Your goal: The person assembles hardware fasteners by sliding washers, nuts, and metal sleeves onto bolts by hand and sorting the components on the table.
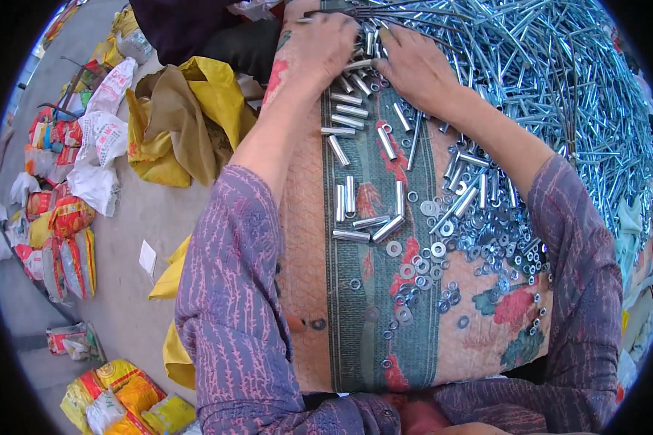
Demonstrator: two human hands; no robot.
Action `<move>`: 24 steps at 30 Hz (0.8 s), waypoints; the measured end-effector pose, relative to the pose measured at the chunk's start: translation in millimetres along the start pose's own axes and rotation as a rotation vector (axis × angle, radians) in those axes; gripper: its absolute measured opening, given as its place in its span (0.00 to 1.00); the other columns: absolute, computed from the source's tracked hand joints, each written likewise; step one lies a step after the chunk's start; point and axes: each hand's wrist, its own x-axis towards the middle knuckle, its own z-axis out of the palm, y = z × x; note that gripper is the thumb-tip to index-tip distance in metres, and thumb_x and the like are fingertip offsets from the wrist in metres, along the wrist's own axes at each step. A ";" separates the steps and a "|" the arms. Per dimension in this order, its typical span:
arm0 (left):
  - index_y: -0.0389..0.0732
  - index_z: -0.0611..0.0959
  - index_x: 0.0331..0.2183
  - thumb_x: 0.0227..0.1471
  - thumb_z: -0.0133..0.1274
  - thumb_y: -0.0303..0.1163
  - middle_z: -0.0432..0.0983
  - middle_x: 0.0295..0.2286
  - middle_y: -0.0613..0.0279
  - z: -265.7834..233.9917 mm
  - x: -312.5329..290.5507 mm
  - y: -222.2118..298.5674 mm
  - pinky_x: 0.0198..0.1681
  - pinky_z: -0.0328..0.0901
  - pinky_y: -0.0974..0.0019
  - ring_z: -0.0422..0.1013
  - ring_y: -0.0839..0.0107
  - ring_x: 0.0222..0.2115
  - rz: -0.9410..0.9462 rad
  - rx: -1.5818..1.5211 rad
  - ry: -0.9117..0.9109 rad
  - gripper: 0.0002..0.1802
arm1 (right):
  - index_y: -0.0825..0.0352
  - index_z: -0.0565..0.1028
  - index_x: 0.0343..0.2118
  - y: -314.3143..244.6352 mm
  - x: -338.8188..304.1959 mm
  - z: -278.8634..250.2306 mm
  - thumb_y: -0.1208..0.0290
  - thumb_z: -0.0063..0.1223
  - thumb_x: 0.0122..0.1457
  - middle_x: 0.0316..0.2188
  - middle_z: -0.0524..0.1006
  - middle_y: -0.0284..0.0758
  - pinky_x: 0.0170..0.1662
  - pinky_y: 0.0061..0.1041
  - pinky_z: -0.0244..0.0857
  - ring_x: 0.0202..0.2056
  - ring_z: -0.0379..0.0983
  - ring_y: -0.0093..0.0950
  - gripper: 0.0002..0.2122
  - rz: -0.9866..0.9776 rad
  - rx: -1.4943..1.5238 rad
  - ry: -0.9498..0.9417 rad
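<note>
My left hand point(319, 43) and my right hand point(413, 65) reach far forward and press down together on a cluster of short silver metal sleeves point(359, 69) at the edge of a big heap of long silver bolts point(551, 80). The fingers of both hands curl over the sleeves; what exactly each grips is hidden. More sleeves point(359, 210) lie scattered on a patterned orange and green cloth point(319, 290) between my forearms. Several flat washers point(479, 232) and small nuts are piled by my right forearm.
Yellow and brown sacks point(185, 116) lie crumpled on the grey floor point(130, 290) at the left. Printed bags point(65, 232) in white, red and yellow line the far left, with more at the lower left. A dark-clothed figure point(189, 29) sits at the top.
</note>
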 end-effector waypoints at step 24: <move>0.39 0.73 0.33 0.47 0.43 0.28 0.72 0.35 0.53 -103.7 -69.5 98.1 0.41 0.63 0.58 0.66 0.53 0.40 0.187 -0.506 -0.128 0.09 | 0.61 0.71 0.45 -46.8 -66.9 -75.8 0.53 0.42 0.49 0.41 0.71 0.38 0.46 0.38 0.60 0.45 0.66 0.36 0.23 0.081 0.224 -0.371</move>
